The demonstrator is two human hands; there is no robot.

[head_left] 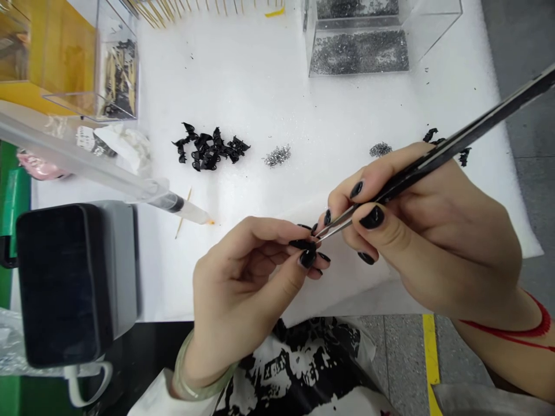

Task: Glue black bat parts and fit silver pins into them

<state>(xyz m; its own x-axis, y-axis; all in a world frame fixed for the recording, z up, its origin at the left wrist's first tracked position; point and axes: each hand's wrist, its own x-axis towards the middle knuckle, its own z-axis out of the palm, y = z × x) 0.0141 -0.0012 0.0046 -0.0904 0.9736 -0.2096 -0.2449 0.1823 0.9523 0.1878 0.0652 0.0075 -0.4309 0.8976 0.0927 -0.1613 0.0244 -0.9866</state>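
My left hand (pixel 247 289) is closed in a pinch, with a small glossy black piece (pixel 302 244) between thumb and fingertips. The black nails make its shape hard to tell apart. Long dark tweezers (pixel 416 167) are gripped in my right hand (pixel 442 248), their handle slanting up to the right. Their thin silver tips meet at the left fingertips, by the black piece. Beyond my hands, a heap of shiny black parts (pixel 210 149) lies on the white sheet. Beside it are two small piles of tiny metal bits, one at centre (pixel 277 155) and one further right (pixel 380 149).
A clear syringe (pixel 130 179) reaches in from the left above a thin stick (pixel 182 215). A phone (pixel 65 283) stands near the left edge. Clear boxes stand at the back right (pixel 359 55) and back left (pixel 117 75). More black parts (pixel 465 156) lie right.
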